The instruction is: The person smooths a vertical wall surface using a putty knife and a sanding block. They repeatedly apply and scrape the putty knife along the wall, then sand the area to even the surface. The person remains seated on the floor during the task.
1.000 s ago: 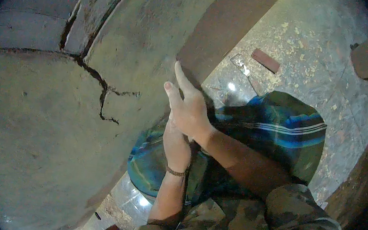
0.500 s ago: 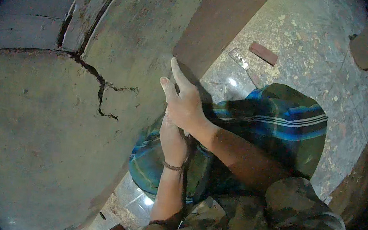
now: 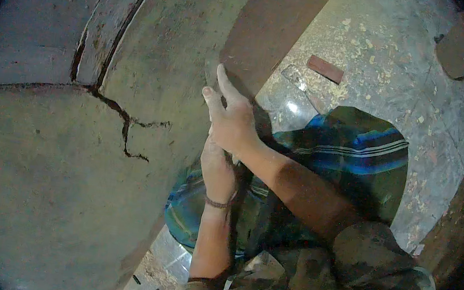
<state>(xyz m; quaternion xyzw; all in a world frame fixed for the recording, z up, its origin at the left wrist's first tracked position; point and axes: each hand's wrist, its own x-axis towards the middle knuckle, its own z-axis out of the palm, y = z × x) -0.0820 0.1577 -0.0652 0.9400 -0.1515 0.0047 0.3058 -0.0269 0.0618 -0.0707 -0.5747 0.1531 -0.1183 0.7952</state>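
View from the head camera, looking down. The right hand (image 3: 233,123) lies against the edge of a large grey curved surface (image 3: 54,181), its fingers (image 3: 223,83) extended and spread rather than curled, their tips at the point where the grey surface meets a brown wooden board (image 3: 276,23) that runs up and to the right. The left hand (image 3: 216,169) sits directly beneath the right hand, touching it and partly covered by it; whether its fingers are closed on anything cannot be told. A dark band (image 3: 218,203) circles the left wrist. The grey surface fills the left half of the view and bears a dark branching crack (image 3: 127,126) and two long curved seams (image 3: 102,42) above it. Behind both forearms lies a blue-and-green plaid cloth (image 3: 358,155), which hides the floor directly below the hands. The right arm ends in a camouflage sleeve (image 3: 366,277). A speckled stone floor (image 3: 401,90) occupies the right side; on it lie a small reddish block (image 3: 325,69), well apart from the hands, and a brown object (image 3: 458,51) near the upper right rim.
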